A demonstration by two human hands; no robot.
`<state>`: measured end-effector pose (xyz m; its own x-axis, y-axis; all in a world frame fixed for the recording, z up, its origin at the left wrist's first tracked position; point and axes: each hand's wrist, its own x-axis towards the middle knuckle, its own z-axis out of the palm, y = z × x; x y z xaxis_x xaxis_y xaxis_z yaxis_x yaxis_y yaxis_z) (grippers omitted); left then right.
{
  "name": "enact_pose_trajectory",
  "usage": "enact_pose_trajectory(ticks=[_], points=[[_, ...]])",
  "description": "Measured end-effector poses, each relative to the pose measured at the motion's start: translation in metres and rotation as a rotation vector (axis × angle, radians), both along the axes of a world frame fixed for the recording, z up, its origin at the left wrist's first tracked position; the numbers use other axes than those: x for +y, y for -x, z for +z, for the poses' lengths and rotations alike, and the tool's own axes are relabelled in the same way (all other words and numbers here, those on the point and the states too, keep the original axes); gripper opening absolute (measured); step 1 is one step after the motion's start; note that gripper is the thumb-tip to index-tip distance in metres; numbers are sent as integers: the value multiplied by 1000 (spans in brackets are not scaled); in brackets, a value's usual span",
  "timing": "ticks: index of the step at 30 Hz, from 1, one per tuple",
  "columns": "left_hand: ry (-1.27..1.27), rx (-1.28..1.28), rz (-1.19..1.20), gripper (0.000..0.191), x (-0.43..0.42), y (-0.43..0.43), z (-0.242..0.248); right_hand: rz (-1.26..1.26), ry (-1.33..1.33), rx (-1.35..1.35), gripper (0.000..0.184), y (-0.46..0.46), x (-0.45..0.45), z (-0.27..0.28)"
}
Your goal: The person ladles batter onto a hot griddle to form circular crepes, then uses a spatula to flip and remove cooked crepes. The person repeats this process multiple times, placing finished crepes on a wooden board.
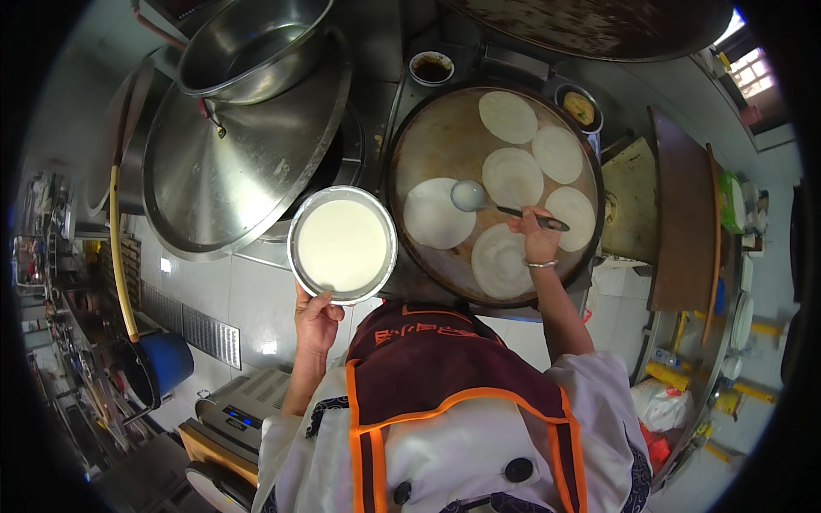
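Note:
My left hand [319, 320] grips the near rim of a metal bowl [343, 247] of pale, creamy batter, left of the round griddle. My right hand [537, 234] holds the black handle of a metal ladle [468, 195] over the griddle [426, 151]. White liquid shows in the ladle's bowl, which is over the right edge of a white batter round [436, 215] at the griddle's left. Several more thin rounds lie on the hot plate, among them one [503, 261] near my right wrist and one [508, 117] at the far side.
A large conical metal lid [250, 167] and a steel basin [256, 54] stand at the left. Behind the griddle are a small bowl of dark sauce [431, 68] and a dish of yellowish food [579, 108]. A brown board [683, 211] stands at the right.

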<state>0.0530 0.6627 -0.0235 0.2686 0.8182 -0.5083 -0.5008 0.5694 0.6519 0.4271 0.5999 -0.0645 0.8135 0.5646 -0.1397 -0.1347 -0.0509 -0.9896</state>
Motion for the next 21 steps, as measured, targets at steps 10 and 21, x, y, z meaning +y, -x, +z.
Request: enact_pose_trajectory(ticks=[10,21], points=[[-24,-41,-44,57,2,-10,-2,103,58,10,15,34,-61,13],[9,10,-3,58,3,-1,-2,236,152,18,16,74,0,4]])
